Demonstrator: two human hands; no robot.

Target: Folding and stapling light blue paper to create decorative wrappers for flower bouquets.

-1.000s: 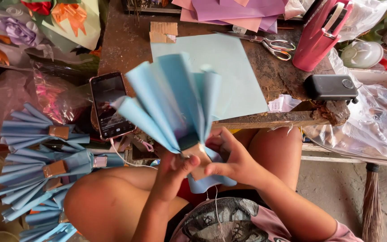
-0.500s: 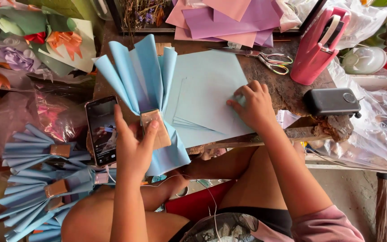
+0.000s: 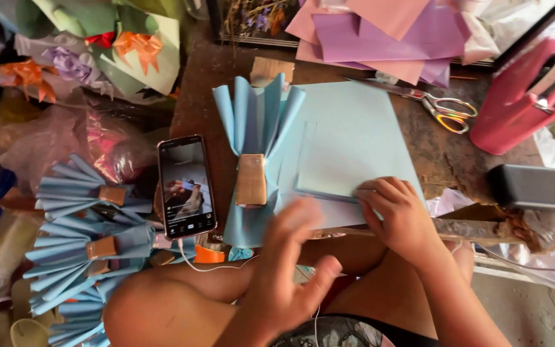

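Note:
A pleated light-blue paper fan (image 3: 252, 128), bound by a brown tape band, lies on the wooden table (image 3: 207, 90) between the phone and the paper stack. My left hand (image 3: 290, 270) hovers blurred just below it, over my lap, fingers apart and holding nothing. My right hand (image 3: 396, 215) rests at the near edge of the stack of light-blue paper sheets (image 3: 354, 141), fingers curled on the corner of the top sheets.
A phone (image 3: 186, 186) with a lit screen and cable lies left of the fan. Several finished blue fans (image 3: 78, 238) pile at the left. Scissors (image 3: 441, 106), a pink holder (image 3: 515, 109), a dark grey box (image 3: 534, 187) and purple sheets (image 3: 380, 32) surround the stack.
My left hand has laid the fan down on the table and drawn back toward my lap. My right hand slid to the near edge of the blue sheets.

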